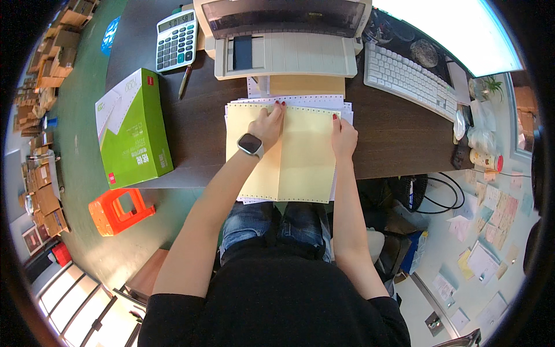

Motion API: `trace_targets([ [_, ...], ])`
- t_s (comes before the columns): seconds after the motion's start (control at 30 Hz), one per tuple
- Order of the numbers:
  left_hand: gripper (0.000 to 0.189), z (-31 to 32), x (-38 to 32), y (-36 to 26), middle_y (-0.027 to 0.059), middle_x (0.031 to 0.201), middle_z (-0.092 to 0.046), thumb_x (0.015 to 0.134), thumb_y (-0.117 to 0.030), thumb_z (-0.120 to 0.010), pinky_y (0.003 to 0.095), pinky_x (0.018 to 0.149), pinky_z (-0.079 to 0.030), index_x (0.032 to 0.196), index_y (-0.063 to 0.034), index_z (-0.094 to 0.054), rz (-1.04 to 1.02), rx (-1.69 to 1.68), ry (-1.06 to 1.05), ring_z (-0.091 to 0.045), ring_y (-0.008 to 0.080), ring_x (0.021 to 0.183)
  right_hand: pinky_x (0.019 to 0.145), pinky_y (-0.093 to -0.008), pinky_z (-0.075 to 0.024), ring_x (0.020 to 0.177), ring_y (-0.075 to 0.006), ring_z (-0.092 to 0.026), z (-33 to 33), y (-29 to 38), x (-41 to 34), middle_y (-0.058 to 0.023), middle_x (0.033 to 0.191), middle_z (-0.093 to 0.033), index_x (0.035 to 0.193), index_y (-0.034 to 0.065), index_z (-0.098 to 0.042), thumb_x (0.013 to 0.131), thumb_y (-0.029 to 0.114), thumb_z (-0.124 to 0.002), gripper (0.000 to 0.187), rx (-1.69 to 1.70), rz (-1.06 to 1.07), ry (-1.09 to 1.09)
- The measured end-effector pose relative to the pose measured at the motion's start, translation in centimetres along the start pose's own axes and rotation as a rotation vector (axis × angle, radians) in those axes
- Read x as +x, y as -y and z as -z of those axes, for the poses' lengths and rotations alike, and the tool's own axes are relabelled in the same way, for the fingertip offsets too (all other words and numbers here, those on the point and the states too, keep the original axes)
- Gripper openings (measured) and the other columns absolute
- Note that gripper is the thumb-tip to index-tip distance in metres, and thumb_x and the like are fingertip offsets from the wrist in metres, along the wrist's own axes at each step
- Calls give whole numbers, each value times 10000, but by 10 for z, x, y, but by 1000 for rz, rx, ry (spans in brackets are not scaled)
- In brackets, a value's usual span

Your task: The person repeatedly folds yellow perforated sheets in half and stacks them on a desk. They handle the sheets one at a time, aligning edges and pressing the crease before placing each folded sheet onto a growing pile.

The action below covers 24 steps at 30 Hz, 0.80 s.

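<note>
A pale yellow continuous-form computer paper sheet (308, 156) with punched edges and a lengthwise crease lies in front of me. Beneath it, white punched sheets (342, 102) stick out at the top and right. My left hand (266, 126), with a smartwatch (250, 143) on its wrist, rests on the sheet, fingertips at its top edge beside the crease. Whether it grips the paper or only presses on it is unclear. My right hand (344, 138) pinches the yellow sheet near the top right corner, thumb on top.
A beige dot-matrix printer (303, 54) stands just beyond the paper. Leftward are a green-and-white paper box (134, 134), a calculator (177, 41) and a pen (185, 81). A white keyboard (407, 80) and a lit monitor (468, 30) are right. An orange stool (119, 212) stands on the floor.
</note>
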<state>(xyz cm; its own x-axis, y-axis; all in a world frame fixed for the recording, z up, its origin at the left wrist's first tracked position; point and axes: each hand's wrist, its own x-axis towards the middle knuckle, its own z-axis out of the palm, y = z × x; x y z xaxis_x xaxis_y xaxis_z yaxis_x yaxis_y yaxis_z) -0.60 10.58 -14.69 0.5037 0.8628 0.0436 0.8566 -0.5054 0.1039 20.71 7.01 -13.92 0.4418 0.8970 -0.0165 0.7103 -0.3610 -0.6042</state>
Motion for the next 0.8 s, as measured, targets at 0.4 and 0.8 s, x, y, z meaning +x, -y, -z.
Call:
trace_targets([
  [0.4, 401, -22, 0, -1, 129, 1156, -504, 838, -117, -453, 377, 435, -507, 1233, -49, -456, 42, -74, -49, -589, 256, 562, 468, -381, -393, 487, -339, -525, -5, -2, -35, -184, 561, -535, 682, 5, -593, 888, 253, -509, 333, 46, 11, -108],
  [0.8, 447, -9, 6, -10, 190, 1223, -452, 819, -127, -460, 388, 485, -528, 1244, 7, -421, 109, -138, 72, -628, 266, 658, 469, -384, -407, 501, -341, -546, 7, -25, -42, -180, 555, -533, 700, 20, -576, 872, 319, -534, 348, 108, -45, -90],
])
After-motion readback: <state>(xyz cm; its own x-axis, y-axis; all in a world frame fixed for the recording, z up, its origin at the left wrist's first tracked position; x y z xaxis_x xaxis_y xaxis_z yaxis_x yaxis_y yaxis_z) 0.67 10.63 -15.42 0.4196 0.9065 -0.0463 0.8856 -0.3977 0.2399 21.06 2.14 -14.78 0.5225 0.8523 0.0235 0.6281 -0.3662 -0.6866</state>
